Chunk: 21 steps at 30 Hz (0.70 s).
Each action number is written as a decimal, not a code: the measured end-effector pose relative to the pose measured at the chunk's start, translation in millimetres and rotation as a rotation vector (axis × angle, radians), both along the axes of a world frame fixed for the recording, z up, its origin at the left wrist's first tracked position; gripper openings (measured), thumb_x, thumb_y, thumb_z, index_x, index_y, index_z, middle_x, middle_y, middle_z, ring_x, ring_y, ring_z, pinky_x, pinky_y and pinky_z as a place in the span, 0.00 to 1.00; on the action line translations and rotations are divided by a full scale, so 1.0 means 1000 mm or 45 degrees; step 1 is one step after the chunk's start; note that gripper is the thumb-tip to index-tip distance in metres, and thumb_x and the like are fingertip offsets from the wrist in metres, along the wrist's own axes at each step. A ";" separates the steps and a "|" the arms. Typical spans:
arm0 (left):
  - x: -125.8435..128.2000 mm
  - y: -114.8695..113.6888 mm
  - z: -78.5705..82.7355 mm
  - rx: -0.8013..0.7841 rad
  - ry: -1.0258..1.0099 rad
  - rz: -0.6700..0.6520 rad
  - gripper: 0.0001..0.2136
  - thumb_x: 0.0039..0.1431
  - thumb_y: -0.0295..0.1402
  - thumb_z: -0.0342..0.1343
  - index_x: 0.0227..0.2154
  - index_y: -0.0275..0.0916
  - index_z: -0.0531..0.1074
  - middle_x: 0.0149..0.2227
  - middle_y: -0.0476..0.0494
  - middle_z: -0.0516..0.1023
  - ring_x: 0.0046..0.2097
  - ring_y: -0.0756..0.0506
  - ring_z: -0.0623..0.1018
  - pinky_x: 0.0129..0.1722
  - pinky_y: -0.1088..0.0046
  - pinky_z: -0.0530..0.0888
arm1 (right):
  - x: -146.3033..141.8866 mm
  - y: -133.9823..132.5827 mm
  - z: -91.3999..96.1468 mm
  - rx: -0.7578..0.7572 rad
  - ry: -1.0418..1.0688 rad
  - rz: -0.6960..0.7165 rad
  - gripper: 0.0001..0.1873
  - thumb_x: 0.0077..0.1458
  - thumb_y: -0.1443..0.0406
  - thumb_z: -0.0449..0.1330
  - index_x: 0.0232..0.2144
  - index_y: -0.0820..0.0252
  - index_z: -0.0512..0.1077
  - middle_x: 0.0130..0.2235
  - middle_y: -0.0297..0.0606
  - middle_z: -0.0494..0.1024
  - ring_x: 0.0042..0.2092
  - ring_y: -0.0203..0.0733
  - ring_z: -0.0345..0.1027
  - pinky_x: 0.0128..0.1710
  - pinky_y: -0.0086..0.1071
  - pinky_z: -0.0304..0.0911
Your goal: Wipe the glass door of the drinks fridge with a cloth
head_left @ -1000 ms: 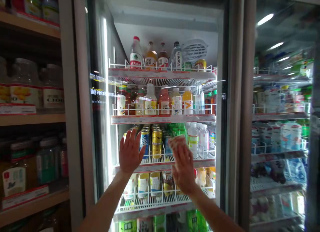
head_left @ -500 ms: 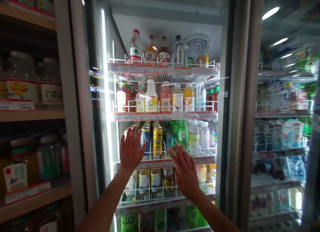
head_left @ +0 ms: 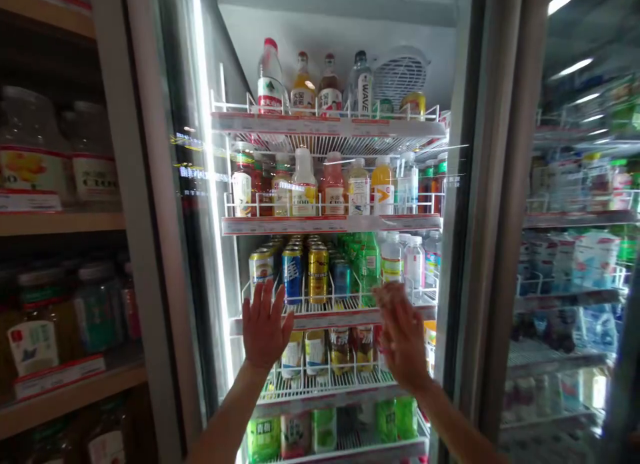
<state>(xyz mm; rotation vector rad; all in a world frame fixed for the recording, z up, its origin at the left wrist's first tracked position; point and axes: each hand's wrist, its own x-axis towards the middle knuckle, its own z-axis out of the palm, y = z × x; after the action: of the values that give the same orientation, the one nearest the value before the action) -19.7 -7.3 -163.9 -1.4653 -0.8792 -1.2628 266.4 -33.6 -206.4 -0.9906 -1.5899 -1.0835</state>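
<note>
My left hand (head_left: 267,325) lies flat with fingers spread against the glass door (head_left: 333,14) of a drinks fridge, in front of a shelf with cans. On the right, my right hand (head_left: 404,344) presses a crumpled, pale patterned cloth (head_left: 387,295) to the same glass. Motion blurs this hand and the cloth a little. Behind the glass between the hands stand a blue can (head_left: 292,274), a gold can (head_left: 318,274) and a green bottle (head_left: 369,264).
Metal door frames (head_left: 515,204) run upright on both sides. Wooden shelves (head_left: 60,222) with bottles are at the left. Another glass-fronted fridge (head_left: 575,294) stands at the right. Fridge shelves (head_left: 330,225) hold several rows of bottles and cans.
My right hand has slid right across the glass with the cloth. The left hand stays flat on the glass, slightly lower in view. The camera view has shifted slightly.
</note>
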 end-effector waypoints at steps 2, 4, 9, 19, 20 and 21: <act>0.001 0.000 0.000 0.001 0.003 -0.003 0.29 0.61 0.35 0.47 0.64 0.38 0.45 0.66 0.40 0.43 0.66 0.40 0.47 0.64 0.57 0.46 | 0.024 0.002 0.008 0.129 0.283 -0.108 0.36 0.57 0.69 0.49 0.65 0.54 0.41 0.67 0.44 0.42 0.65 0.57 0.43 0.57 0.56 0.51; 0.001 0.000 -0.001 0.010 -0.002 -0.012 0.29 0.62 0.36 0.46 0.64 0.39 0.45 0.66 0.41 0.43 0.66 0.40 0.47 0.64 0.57 0.45 | 0.024 0.000 0.008 0.134 0.397 -0.114 0.36 0.57 0.69 0.48 0.65 0.56 0.39 0.67 0.46 0.39 0.65 0.59 0.40 0.57 0.58 0.50; -0.002 0.001 -0.002 -0.004 0.005 -0.034 0.29 0.62 0.36 0.47 0.63 0.40 0.45 0.66 0.42 0.44 0.66 0.41 0.47 0.64 0.58 0.45 | -0.022 -0.011 -0.016 -0.155 -0.068 0.095 0.36 0.55 0.68 0.49 0.65 0.57 0.43 0.66 0.43 0.47 0.65 0.55 0.41 0.60 0.54 0.49; -0.002 -0.001 -0.002 0.009 0.014 -0.047 0.30 0.61 0.36 0.48 0.63 0.39 0.45 0.66 0.41 0.44 0.66 0.41 0.47 0.64 0.59 0.46 | -0.005 -0.012 -0.023 -0.108 0.133 0.014 0.37 0.56 0.68 0.49 0.65 0.58 0.40 0.67 0.44 0.41 0.66 0.59 0.37 0.57 0.57 0.53; -0.003 -0.001 -0.001 0.011 0.017 -0.049 0.30 0.61 0.36 0.48 0.63 0.40 0.46 0.66 0.41 0.44 0.66 0.41 0.47 0.64 0.59 0.46 | -0.015 -0.014 -0.029 -0.159 0.011 0.073 0.37 0.55 0.69 0.49 0.65 0.59 0.41 0.67 0.45 0.43 0.66 0.58 0.39 0.58 0.56 0.53; -0.003 -0.001 -0.001 0.011 0.018 -0.051 0.29 0.61 0.36 0.48 0.63 0.40 0.46 0.66 0.41 0.44 0.66 0.41 0.47 0.64 0.59 0.46 | -0.023 -0.016 -0.032 -0.201 -0.084 0.104 0.37 0.55 0.69 0.49 0.65 0.59 0.42 0.66 0.44 0.46 0.66 0.57 0.40 0.58 0.55 0.52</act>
<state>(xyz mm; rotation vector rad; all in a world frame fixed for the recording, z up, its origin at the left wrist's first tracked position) -22.3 -8.1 -164.9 -1.4896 -0.8379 -1.2831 243.8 -49.3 -238.8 -0.9932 -1.7760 -0.9553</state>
